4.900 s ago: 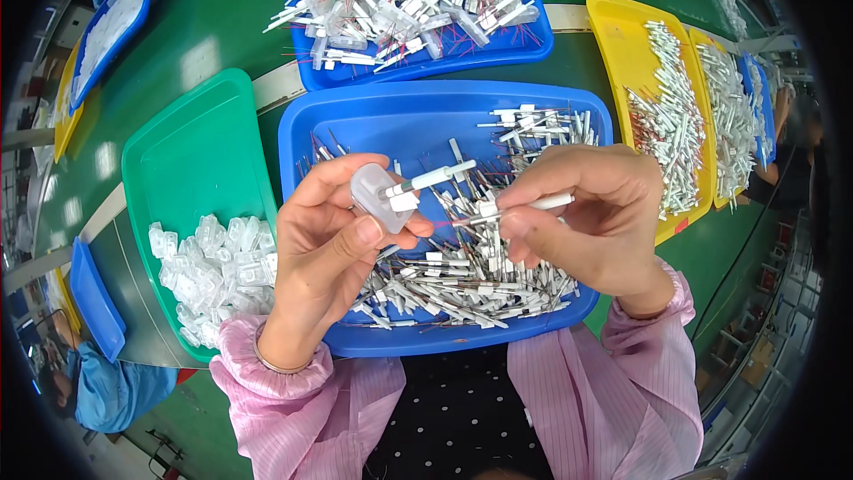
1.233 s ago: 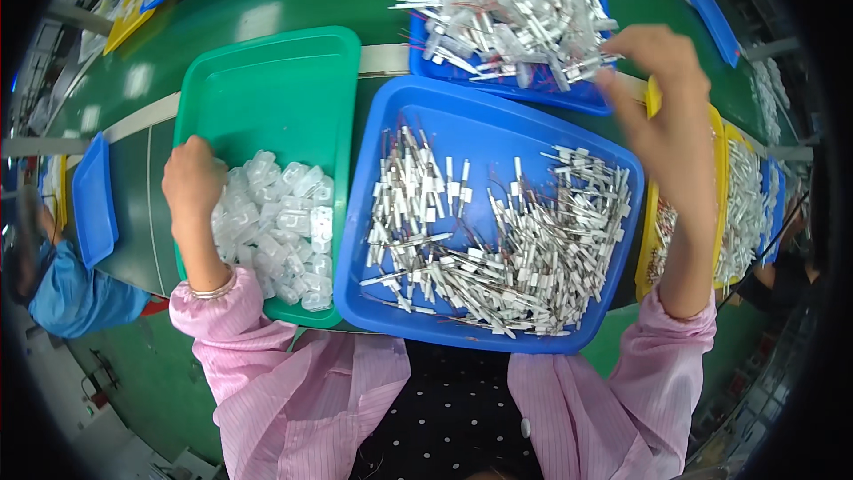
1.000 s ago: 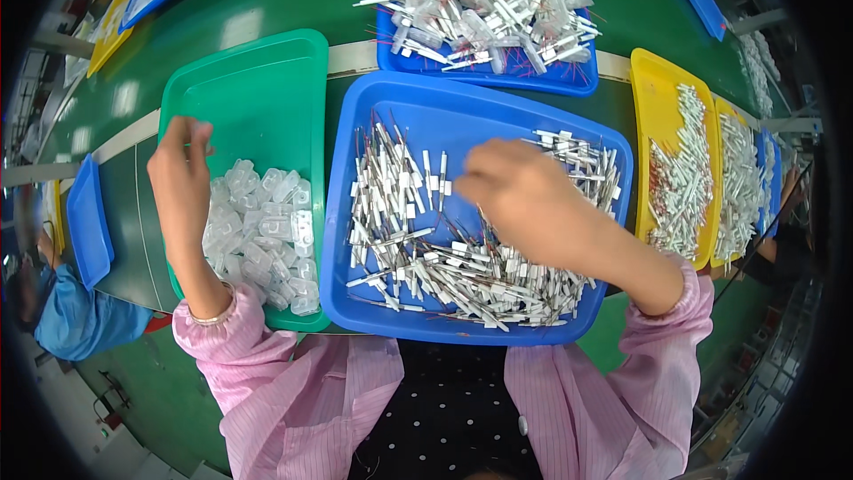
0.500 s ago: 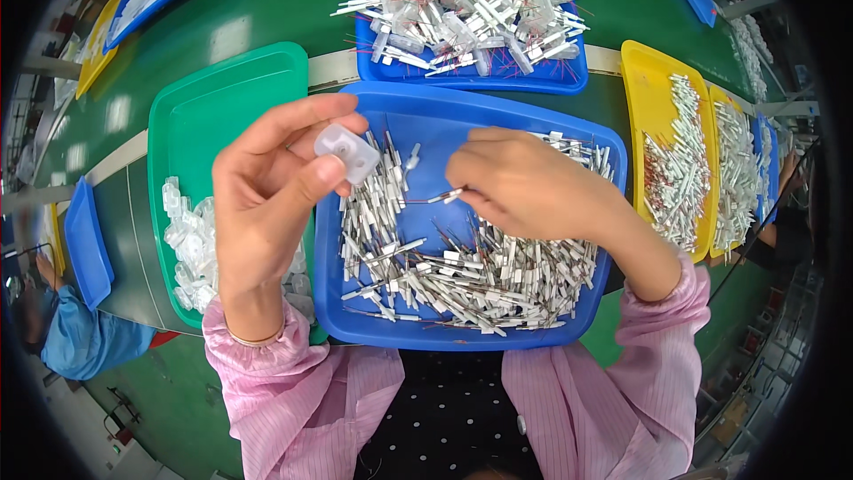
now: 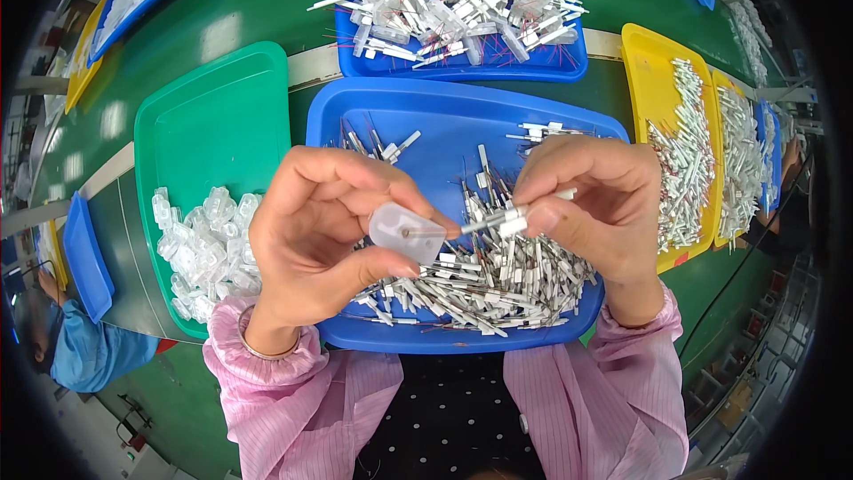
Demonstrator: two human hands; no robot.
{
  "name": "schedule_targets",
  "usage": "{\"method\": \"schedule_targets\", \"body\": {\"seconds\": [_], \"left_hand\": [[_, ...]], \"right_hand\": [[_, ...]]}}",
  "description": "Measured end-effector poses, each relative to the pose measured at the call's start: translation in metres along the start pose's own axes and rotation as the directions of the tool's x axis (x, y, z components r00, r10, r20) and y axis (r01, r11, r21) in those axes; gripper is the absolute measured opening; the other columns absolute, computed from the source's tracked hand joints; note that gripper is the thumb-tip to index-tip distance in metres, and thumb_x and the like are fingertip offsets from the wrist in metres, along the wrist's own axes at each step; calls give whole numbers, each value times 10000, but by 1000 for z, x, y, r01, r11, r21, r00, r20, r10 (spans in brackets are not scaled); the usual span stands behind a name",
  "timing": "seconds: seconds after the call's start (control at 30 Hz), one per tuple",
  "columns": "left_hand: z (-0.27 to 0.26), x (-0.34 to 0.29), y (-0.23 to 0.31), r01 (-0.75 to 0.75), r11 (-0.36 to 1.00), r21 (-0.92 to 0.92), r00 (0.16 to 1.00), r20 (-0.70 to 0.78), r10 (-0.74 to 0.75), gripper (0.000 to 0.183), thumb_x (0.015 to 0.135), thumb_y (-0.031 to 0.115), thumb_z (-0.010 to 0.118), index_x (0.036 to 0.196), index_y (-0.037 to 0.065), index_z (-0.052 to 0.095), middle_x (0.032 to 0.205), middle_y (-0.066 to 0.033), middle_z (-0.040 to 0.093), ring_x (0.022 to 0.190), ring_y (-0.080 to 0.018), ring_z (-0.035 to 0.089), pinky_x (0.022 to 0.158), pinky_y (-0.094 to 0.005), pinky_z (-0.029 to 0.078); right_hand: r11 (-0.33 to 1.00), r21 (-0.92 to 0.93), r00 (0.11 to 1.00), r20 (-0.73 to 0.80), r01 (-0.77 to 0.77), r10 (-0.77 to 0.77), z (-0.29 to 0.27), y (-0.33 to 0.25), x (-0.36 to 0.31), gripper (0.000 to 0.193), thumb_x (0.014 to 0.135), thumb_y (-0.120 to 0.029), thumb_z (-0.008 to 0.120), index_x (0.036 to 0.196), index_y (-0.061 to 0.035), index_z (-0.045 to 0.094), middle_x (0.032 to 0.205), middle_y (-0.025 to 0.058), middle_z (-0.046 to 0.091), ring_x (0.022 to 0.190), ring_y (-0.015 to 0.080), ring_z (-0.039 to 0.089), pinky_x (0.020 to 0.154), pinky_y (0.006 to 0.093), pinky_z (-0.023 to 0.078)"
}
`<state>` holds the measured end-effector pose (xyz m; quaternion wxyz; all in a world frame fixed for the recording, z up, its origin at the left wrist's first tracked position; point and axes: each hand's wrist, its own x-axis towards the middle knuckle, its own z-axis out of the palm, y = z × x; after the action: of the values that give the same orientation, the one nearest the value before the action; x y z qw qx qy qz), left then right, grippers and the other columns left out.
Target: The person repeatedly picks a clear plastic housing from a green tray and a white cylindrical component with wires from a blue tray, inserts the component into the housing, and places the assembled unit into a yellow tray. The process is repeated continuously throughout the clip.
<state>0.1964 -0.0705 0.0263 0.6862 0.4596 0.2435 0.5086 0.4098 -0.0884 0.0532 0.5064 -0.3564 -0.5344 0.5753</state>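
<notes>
green tray (image 5: 209,120) holds clear pieces (image 5: 211,251), nearer blue tray (image 5: 444,129) white sticks (image 5: 480,295).

The left hand (image 5: 315,236) has brought the rounded translucent plastic piece (image 5: 391,220) toward five o'clock; the slim white wire-ended rod (image 5: 493,219) in the right hand (image 5: 604,209) now reaches it.

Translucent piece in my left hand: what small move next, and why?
Probably ease the white stick in your right hand toward the translucent piece in your left hand: the stick's thin end appears to reach that piece, while its white body sits outside.
</notes>
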Motion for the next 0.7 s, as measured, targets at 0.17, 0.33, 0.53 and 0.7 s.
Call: {"method": "schedule_targets", "body": {"seconds": [0.17,0.33,0.53,0.7], "left_hand": [[-16,6,-1,-155,979,135,970,206,126,418,652,25,752,963,-31,479,858,-230,581,733,-315,638,627,-392,554],[-22,6,3,-259,909,326,941,296,162,379,667,93,750,948,-48,539,865,-227,583,726,-308,639,617,-378,553],[-22,10,6,-338,856,391,910,366,193,349,698,150,734,949,-28,568,859,-211,582,716,-312,641,604,-371,552],[-19,8,3,-267,911,313,932,325,162,366,709,193,726,959,-24,568,848,-205,575,699,-315,642,587,-386,559]], "right_hand": [[990,-134,999,-4,-40,40,1,-4,-3,107,726,127,607,819,75,624,746,92,618,649,81,556,571,204,429],[959,-280,998,33,-46,58,-1,-16,-5,88,698,103,631,769,52,636,693,71,615,568,59,518,501,187,383],[932,-361,998,31,-33,48,2,-23,-5,95,636,52,658,727,48,632,628,105,608,533,136,557,492,232,401],[976,-103,976,-129,-190,176,10,-22,-6,100,655,39,662,748,55,629,622,100,601,544,118,567,489,210,403]]}}
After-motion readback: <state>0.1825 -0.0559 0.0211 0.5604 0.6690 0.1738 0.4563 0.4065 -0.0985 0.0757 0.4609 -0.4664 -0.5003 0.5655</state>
